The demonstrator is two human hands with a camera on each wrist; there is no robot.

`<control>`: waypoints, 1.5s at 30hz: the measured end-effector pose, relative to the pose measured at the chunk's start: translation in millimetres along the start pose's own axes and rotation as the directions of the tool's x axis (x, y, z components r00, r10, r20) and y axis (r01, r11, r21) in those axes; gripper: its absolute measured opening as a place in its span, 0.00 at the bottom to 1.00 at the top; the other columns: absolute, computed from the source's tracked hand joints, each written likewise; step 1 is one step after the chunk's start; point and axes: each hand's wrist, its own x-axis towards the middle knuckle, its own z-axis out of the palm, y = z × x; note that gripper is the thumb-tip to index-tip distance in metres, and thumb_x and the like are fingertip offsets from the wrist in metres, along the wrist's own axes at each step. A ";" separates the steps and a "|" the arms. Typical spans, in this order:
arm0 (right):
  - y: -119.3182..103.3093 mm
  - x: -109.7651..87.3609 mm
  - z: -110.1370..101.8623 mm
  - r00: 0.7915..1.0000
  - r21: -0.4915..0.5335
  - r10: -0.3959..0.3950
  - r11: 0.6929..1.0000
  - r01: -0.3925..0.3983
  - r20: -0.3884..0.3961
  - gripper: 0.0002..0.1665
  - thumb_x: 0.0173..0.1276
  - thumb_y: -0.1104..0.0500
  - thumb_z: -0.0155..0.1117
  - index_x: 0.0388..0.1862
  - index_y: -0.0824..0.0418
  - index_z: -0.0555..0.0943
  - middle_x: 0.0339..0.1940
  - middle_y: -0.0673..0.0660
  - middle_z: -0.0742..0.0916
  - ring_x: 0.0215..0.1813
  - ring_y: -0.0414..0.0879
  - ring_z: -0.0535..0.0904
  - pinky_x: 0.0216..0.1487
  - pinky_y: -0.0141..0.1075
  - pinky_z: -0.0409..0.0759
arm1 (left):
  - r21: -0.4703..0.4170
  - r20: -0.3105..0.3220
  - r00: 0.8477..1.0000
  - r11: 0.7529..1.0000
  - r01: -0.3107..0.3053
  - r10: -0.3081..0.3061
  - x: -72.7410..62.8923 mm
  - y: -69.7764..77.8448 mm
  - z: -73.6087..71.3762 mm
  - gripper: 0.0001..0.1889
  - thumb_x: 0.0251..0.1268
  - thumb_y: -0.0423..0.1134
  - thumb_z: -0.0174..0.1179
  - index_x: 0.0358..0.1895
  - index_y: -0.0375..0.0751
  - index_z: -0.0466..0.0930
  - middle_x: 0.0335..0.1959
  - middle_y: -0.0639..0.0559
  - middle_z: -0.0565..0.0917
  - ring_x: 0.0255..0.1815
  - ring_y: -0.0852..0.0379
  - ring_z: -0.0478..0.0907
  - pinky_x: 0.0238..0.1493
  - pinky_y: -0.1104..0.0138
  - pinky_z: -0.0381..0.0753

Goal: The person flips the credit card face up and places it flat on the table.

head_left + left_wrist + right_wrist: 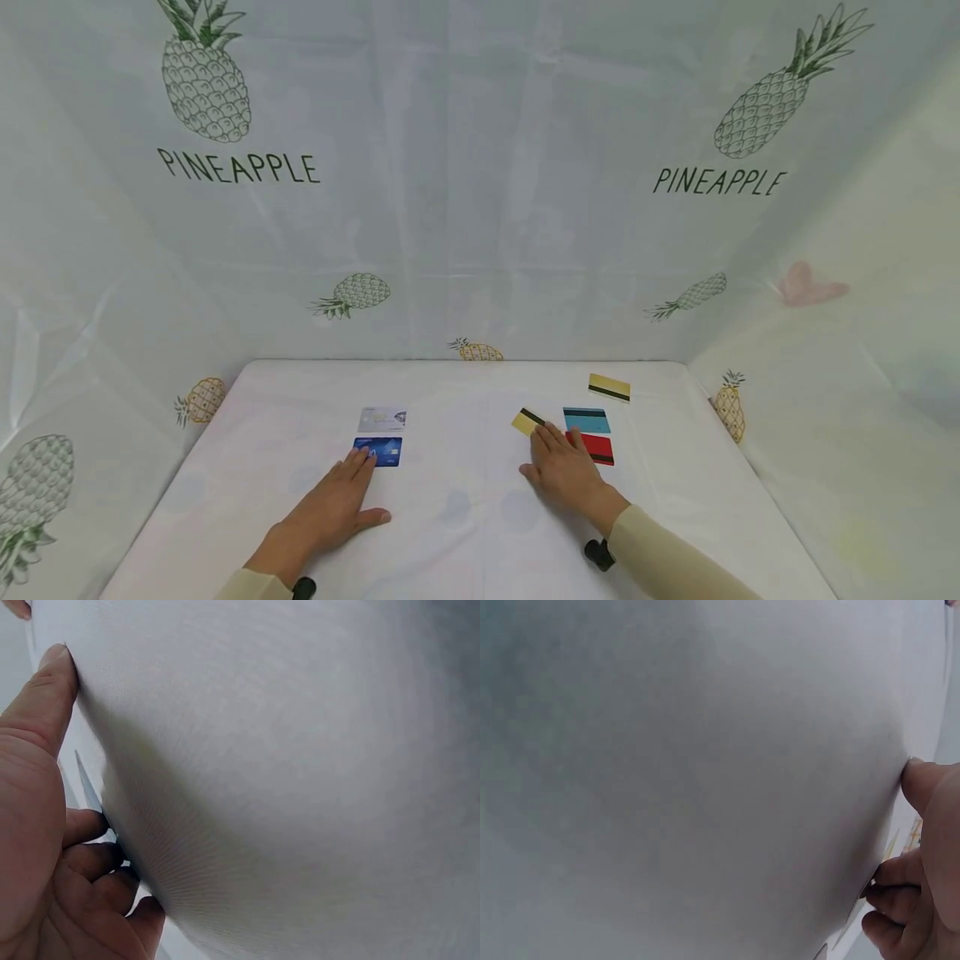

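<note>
At the left of the head view, my left hand (pixel 327 508) lies palm down with its fingertips on a blue bank card (pixel 388 452). A silver-grey card (pixel 382 418) lies just behind the blue one. My right hand (pixel 566 472) touches the near edge of a tilted gold card (pixel 524 422) with its fingertips. Partly under that hand is a red card (pixel 600 450) with a dark stripe. Behind the red card lies a teal card (pixel 587 421). Both wrist views show the thumbs apart from the other fingers, close to the white surface.
Farther back on the right lies another gold card (pixel 609 387) with a dark stripe. The white-covered table (pixel 465 533) meets a hanging sheet (pixel 480 208) printed with pineapples at the back and sides.
</note>
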 end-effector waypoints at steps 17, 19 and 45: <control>-20.9 7.5 5.5 0.990 0.014 -0.118 0.993 0.117 0.077 0.41 0.81 0.39 0.55 0.82 0.60 0.66 0.84 0.57 0.70 0.85 0.56 0.62 0.82 0.62 0.57 | 0.033 -0.044 0.998 0.998 -0.052 0.054 -2.1 6.2 -0.9 0.51 0.66 0.63 0.68 0.80 0.29 0.62 0.84 0.33 0.59 0.86 0.35 0.52 0.83 0.40 0.52; -26.1 7.7 5.6 0.986 0.001 -0.141 0.990 0.142 0.083 0.40 0.81 0.39 0.54 0.83 0.59 0.66 0.84 0.56 0.70 0.85 0.55 0.62 0.82 0.61 0.58 | 0.034 -0.043 0.997 0.997 -0.068 0.069 -1.1 11.9 -1.1 0.51 0.67 0.63 0.68 0.80 0.30 0.62 0.84 0.34 0.59 0.86 0.36 0.53 0.83 0.40 0.52; -66.2 9.3 1.4 0.921 -0.021 -0.367 0.928 0.373 0.133 0.37 0.84 0.38 0.48 0.84 0.53 0.64 0.85 0.47 0.67 0.87 0.44 0.58 0.84 0.55 0.58 | 0.116 0.019 0.962 0.955 -0.273 0.272 27.4 92.6 22.8 0.47 0.70 0.67 0.62 0.81 0.36 0.64 0.83 0.39 0.63 0.84 0.41 0.59 0.82 0.44 0.59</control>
